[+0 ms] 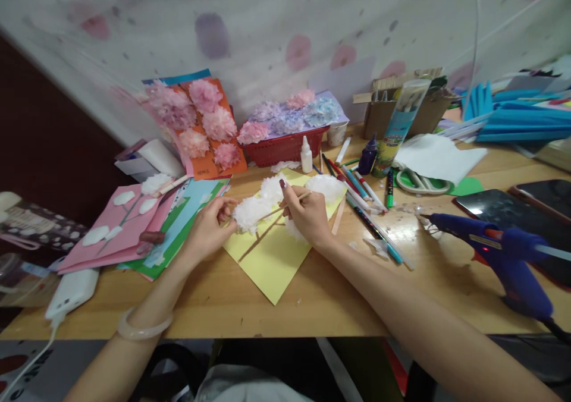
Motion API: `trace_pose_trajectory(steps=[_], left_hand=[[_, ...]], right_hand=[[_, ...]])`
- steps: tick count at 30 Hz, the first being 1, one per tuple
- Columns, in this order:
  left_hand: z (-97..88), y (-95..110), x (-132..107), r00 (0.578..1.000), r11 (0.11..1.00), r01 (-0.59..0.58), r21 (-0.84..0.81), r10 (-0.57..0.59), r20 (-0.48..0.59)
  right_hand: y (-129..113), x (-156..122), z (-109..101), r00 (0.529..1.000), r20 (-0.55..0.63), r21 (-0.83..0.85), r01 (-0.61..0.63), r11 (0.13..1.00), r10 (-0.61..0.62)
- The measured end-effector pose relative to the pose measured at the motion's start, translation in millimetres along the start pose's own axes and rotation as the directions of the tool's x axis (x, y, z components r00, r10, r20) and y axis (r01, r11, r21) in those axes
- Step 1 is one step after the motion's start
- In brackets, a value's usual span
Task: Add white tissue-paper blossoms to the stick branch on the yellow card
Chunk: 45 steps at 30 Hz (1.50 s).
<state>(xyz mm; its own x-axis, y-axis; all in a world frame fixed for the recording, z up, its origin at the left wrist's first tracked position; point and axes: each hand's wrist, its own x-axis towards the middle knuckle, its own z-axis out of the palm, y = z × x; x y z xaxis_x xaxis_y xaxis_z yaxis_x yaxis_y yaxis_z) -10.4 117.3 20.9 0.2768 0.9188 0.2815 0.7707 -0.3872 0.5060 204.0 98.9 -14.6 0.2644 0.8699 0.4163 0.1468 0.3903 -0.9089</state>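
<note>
A craft corner, shown by the glue gun (486, 238), markers (354, 183) and paper flowers (218, 121) on a wooden desk (205, 307).

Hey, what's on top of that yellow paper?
Fluffy white puffs and a brown branch shape are on the yellow paper. Your right hand, holding a thin stick, covers part of it; what lies under that hand and the puffs can't be seen.

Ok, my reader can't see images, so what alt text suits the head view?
A person's right hand holds a thin stick at a fluffy white tuft over a yellow sheet, with the left hand at the tuft's edge. Markers and a blue glue gun lie to the right on the wooden table.
</note>
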Motion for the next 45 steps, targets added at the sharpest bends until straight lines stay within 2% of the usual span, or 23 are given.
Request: trace_pose_trajectory(steps=[4, 8, 11, 15, 21, 25, 27, 32, 35, 41, 45], left_hand=[[-9.0, -4, -2, 0.997, 0.997, 0.07, -0.036, -0.07, -0.024], [-16.8, -12, 0, 0.995, 0.996, 0.066, -0.052, -0.069, -0.07], [-24.2, -21, 4, 0.993, 0.995, 0.075, -0.065, -0.08, -0.083], [-35.2, -33, 9, 0.986, 0.993, 0.092, -0.075, -0.101, -0.131], [-55.1, -50, 16, 0.956, 0.989, 0.131, -0.069, -0.144, -0.256], [-65.4, -55, 19, 0.936, 0.987, 0.154, -0.033, -0.157, -0.314], [-67.5, -55, 19, 0.934, 0.981, 0.193, 0.002, -0.184, -0.307], [-65.6, -64, 20, 0.963, 0.946, 0.258, 0.195, -0.234, -0.137], [-62.2, -77, 31, 0.965, 0.918, 0.257, 0.301, -0.225, -0.137], [-43.9, -93, 63, 0.977, 0.933, 0.212, 0.29, -0.202, -0.066], [-31.8, -97, 66, 0.974, 0.948, 0.225, 0.224, -0.212, -0.078]], right_hand=[[-5, 0, -1, 0.998, -0.028, 0.058, -0.048, 0.997, 0.05], [-12, 3, -5, 0.987, -0.102, 0.114, -0.115, 0.987, 0.127], [-14, 5, -6, 0.985, -0.111, 0.12, -0.118, 0.986, 0.131], [-11, 5, -5, 0.988, -0.07, 0.104, -0.128, 0.986, 0.135], [-4, -1, -1, 0.992, 0.081, 0.063, -0.103, 0.993, 0.098], [-8, -3, -1, 0.993, 0.067, 0.052, -0.096, 0.994, 0.092], [-11, -2, -2, 0.994, 0.039, 0.061, -0.103, 0.993, 0.101], [-17, -1, -4, 0.994, -0.034, 0.095, -0.101, 0.99, 0.104], [-16, 0, -5, 0.99, -0.091, 0.106, -0.101, 0.989, 0.111], [-14, 1, -6, 0.984, -0.121, 0.134, -0.116, 0.984, 0.132], [-13, 2, -7, 0.984, -0.126, 0.135, -0.112, 0.984, 0.129]])
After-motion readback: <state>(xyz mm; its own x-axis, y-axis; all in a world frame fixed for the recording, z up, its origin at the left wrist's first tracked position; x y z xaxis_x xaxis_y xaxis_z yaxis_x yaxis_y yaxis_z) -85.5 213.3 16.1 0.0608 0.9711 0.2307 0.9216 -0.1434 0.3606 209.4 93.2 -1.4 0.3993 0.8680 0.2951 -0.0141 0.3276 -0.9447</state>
